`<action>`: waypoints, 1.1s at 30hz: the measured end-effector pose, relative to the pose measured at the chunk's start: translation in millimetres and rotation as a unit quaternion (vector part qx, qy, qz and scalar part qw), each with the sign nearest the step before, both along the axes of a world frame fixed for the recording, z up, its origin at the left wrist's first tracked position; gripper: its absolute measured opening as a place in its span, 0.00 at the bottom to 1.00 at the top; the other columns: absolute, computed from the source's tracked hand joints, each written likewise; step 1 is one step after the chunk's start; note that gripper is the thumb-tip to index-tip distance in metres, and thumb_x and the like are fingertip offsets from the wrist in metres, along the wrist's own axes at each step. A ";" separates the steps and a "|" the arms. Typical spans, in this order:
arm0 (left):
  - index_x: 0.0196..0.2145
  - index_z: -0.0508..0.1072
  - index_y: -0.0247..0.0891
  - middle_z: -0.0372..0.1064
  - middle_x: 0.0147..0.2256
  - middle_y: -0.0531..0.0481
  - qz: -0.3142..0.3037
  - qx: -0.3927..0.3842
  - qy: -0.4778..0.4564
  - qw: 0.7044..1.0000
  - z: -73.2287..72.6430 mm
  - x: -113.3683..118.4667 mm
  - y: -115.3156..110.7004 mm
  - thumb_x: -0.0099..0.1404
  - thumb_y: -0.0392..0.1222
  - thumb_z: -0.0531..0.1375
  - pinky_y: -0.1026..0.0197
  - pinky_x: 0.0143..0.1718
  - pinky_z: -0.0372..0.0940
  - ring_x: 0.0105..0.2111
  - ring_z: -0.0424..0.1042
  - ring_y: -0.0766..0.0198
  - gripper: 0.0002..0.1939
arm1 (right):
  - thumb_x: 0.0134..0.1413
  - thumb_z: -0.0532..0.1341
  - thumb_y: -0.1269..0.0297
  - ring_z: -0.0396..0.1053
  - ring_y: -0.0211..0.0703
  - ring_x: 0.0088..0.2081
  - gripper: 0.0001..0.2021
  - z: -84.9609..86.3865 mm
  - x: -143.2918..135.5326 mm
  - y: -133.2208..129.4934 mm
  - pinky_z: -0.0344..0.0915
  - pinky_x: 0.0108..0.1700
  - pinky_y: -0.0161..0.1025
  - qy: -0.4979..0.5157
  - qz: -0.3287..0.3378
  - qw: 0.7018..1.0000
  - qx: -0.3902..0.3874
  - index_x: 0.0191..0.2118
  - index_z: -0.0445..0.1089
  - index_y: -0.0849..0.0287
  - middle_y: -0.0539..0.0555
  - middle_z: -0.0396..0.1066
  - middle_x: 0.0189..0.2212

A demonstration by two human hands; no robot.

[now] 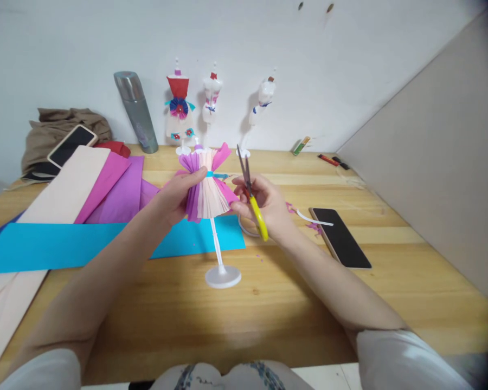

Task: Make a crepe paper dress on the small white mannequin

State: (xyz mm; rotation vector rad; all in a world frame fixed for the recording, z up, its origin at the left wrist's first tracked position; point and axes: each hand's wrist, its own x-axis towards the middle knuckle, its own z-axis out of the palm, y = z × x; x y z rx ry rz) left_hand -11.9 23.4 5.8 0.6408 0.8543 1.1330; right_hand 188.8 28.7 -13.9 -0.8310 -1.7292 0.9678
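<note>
Worktop point(268, 325): wooden, in front of me.
Mannequin point(210, 203): upright on it between my hands, in pleated paper.
Left hand point(179, 197): closed around the pleats, thumb by the blue band point(210, 174).
Right hand point(271, 205): part-curled, holding scissors point(257, 214), blades up.
</note>
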 end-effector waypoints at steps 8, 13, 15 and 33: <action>0.49 0.78 0.35 0.81 0.34 0.45 0.064 -0.027 0.072 0.995 23.7 -1.2 -0.5 0.75 0.43 0.54 0.54 0.42 0.76 0.42 0.81 0.50 0.16 | 0.49 0.69 0.57 0.66 0.42 0.31 0.17 -4.0 1.0 -1.2 0.66 0.36 0.43 -0.037 -0.023 0.997 0.068 0.44 0.72 0.54 0.51 0.70 0.32; 0.41 0.79 0.33 0.79 0.32 0.45 0.091 -0.021 0.113 0.989 23.6 -3.8 -0.1 0.74 0.42 0.56 0.58 0.39 0.74 0.43 0.80 0.52 0.13 | 0.50 0.70 0.57 0.68 0.42 0.31 0.17 -7.1 3.9 0.2 0.67 0.35 0.43 0.012 -0.020 0.999 0.041 0.46 0.72 0.52 0.50 0.70 0.31; 0.42 0.78 0.33 0.79 0.32 0.45 0.099 -0.018 0.116 0.988 21.0 -4.4 0.9 0.72 0.41 0.58 0.57 0.40 0.74 0.43 0.80 0.51 0.11 | 0.52 0.69 0.57 0.68 0.44 0.31 0.16 -4.1 5.0 -2.0 0.68 0.35 0.43 0.005 -0.005 0.999 0.049 0.46 0.73 0.50 0.49 0.68 0.29; 0.44 0.81 0.34 0.80 0.33 0.41 0.037 0.054 0.083 0.994 1.4 -21.2 9.9 0.67 0.44 0.65 0.53 0.39 0.75 0.39 0.81 0.47 0.12 | 0.53 0.71 0.57 0.67 0.40 0.28 0.12 15.3 21.1 -13.2 0.66 0.30 0.39 -0.050 0.231 0.971 -0.042 0.43 0.78 0.52 0.51 0.73 0.32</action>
